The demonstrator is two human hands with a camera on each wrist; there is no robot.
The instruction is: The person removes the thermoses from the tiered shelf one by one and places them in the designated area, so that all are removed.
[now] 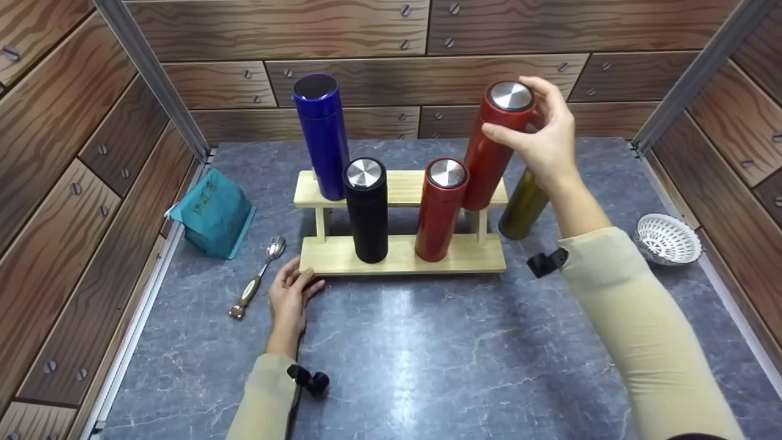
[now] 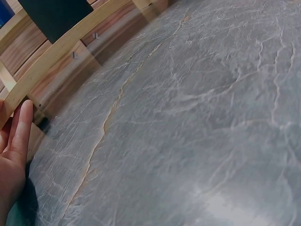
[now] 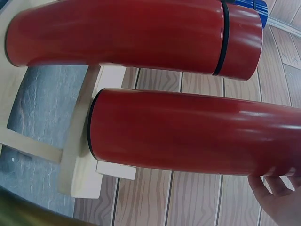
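Observation:
A two-tier wooden rack (image 1: 403, 260) stands on the marbled table. My left hand (image 1: 288, 302) grips the left front corner of its lower board; in the left wrist view its fingers (image 2: 21, 134) reach the board's edge. Around the upper part of a red thermos (image 1: 489, 162) on the upper board's right end, my right hand (image 1: 550, 143) curls its thumb and fingers. That thermos leans slightly, its base touching or just over the board. On the lower board stand a black thermos (image 1: 368, 214) and a second red thermos (image 1: 438, 220). A blue thermos (image 1: 324, 140) occupies the upper left.
Right of the rack, a gold-brown thermos (image 1: 522, 208) is partly hidden by my right hand. A white woven basket (image 1: 667, 239) sits farther right. To the left are a teal pouch (image 1: 214, 214) and a spoon (image 1: 253, 284) with a decorated handle. Wood-patterned walls enclose the table.

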